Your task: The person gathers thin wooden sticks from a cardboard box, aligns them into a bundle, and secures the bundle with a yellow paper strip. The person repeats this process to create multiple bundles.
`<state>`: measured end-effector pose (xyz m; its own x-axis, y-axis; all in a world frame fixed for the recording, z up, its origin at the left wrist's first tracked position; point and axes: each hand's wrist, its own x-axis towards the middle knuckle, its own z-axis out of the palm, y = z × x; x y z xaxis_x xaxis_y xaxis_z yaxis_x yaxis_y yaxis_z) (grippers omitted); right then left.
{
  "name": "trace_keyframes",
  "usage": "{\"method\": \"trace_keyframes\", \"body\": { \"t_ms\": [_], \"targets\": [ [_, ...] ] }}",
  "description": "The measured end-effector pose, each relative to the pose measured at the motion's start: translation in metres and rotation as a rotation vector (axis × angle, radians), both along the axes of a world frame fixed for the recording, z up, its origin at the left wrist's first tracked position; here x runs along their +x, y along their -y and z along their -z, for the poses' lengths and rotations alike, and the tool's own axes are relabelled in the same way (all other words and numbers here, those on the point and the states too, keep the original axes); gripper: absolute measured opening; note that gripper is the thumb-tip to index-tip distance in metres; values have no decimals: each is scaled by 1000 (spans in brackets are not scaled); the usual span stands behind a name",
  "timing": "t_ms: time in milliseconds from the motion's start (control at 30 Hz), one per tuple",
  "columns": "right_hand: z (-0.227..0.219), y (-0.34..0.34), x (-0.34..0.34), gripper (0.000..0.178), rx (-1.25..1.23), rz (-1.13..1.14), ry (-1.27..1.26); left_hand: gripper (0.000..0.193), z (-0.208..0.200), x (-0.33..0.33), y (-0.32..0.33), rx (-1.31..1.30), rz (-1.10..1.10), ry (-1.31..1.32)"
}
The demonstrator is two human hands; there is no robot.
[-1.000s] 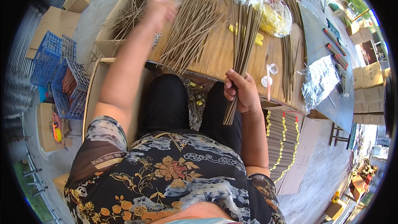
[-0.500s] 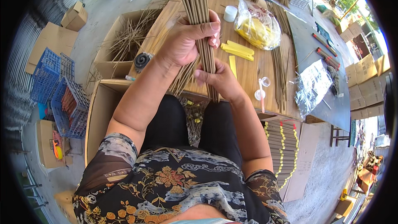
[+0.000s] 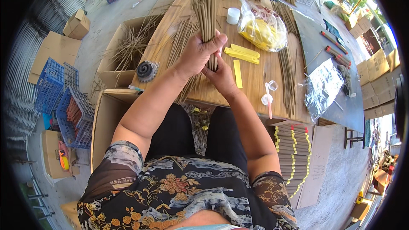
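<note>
Head view: left hand [image 3: 190, 56] and right hand [image 3: 222, 78] grip a stick bundle [image 3: 206, 17], left of the plastic bag [image 3: 263, 33]. Curled fingers enclose it.

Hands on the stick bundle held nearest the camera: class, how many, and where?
2: the left hand around the stick bundle, the right hand at its lower end.

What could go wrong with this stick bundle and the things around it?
Sticks might slip out if the left hand or right hand loosens around the stick bundle. The loose sticks beside the left hand could scatter if brushed. The pink stick near the front edge of the table might get knocked off.
</note>
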<state>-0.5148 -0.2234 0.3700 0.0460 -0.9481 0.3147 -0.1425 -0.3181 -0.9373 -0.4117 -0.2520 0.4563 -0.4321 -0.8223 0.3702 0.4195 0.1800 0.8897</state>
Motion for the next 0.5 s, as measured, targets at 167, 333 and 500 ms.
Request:
{"method": "trace_keyframes", "body": {
  "t_ms": [167,333,500],
  "targets": [
    [-15,-35,2,26,195,-135,56,20,-22,12,-1,190,9,-142],
    [-42,-82,6,23,720,-847,844,24,-13,35,-10,494,365,-368],
    [-53,-101,21,22,495,-337,119,24,-17,40,-28,546,-231,-258]
  ]
}}
